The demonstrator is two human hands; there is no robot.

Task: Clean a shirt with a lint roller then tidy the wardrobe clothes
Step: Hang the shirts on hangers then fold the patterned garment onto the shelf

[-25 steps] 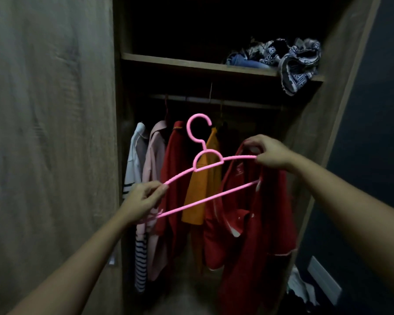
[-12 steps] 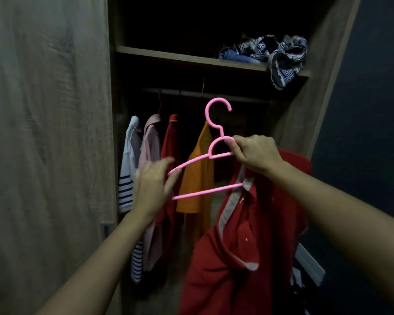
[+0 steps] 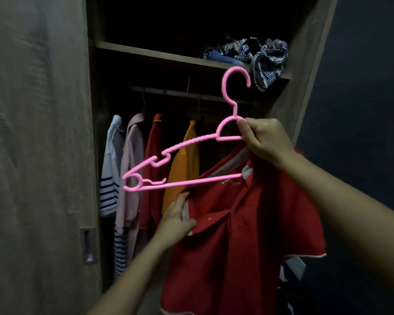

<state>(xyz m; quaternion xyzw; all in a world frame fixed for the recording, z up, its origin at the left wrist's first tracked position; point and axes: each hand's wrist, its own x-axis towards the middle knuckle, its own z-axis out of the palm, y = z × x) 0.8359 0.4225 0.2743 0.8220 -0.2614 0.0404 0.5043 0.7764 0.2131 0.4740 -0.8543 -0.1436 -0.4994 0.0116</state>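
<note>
Above you, the wardrobe shelf carries a patterned cloth heap at its right end, crumpled, one fold drooping over the front edge. A blue garment, maybe denim in this dim light, lies touching its left side.

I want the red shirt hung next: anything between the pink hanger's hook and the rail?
Nothing visible. The rail right of the orange shirt looks bare, though dim. The right hand holds the pink hanger; the left hand grips the red shirt.
</note>
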